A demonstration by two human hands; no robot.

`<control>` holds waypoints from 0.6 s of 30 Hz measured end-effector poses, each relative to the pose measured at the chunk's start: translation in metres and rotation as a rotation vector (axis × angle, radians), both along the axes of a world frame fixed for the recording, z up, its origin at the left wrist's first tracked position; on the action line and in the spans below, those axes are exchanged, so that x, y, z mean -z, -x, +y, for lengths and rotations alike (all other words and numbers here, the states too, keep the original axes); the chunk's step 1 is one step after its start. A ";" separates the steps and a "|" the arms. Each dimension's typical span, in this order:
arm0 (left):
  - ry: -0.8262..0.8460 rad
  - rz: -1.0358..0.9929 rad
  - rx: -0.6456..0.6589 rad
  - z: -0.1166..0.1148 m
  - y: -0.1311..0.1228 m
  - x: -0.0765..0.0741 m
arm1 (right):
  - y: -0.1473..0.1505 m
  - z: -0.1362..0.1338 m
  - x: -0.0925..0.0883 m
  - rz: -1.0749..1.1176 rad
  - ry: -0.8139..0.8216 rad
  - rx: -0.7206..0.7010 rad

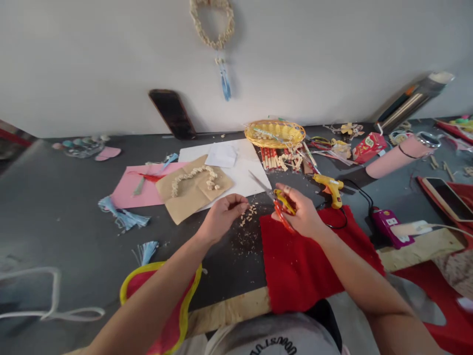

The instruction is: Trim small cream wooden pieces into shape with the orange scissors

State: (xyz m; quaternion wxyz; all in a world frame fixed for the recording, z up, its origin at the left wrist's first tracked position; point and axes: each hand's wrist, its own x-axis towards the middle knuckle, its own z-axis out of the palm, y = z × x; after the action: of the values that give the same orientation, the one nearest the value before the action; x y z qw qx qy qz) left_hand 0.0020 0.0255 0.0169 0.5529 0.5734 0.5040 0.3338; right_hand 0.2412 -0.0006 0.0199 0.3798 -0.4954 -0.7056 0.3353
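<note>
Scissors in right hand (blades beyond fingers); bits beside left hand.

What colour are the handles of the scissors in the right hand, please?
The handles are red and yellow, best seen in the head view.

Dark grey worktop, strewn with things from eight o'clock round to four.
About the small pale pieces near its middle lie a white sheet at twelve, a pink sheet towards ten, and blue tassels at nine and eight; a dark phone stands tilted at eleven, a pink bottle is at two, a purple socket box at three, and red cloth at four.
</note>
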 end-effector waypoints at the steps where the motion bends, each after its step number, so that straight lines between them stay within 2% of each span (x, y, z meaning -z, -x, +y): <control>1: 0.041 -0.136 -0.034 -0.002 -0.002 0.000 | 0.002 -0.002 0.001 -0.051 -0.036 -0.049; 3: 0.118 -0.328 -0.074 -0.004 -0.005 -0.001 | 0.006 -0.004 0.001 -0.160 -0.117 -0.121; 6: 0.199 -0.467 -0.114 -0.006 -0.009 -0.002 | 0.011 -0.006 0.003 -0.297 -0.201 -0.143; 18: 0.198 -0.504 -0.086 -0.005 -0.008 0.013 | 0.015 -0.008 0.016 -0.434 -0.232 -0.119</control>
State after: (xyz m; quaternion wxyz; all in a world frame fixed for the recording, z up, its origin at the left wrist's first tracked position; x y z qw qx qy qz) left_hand 0.0103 0.0202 0.0036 0.6994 0.3935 0.4048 0.4384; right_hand 0.2259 -0.0081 0.0035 0.2535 -0.4665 -0.8322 0.1598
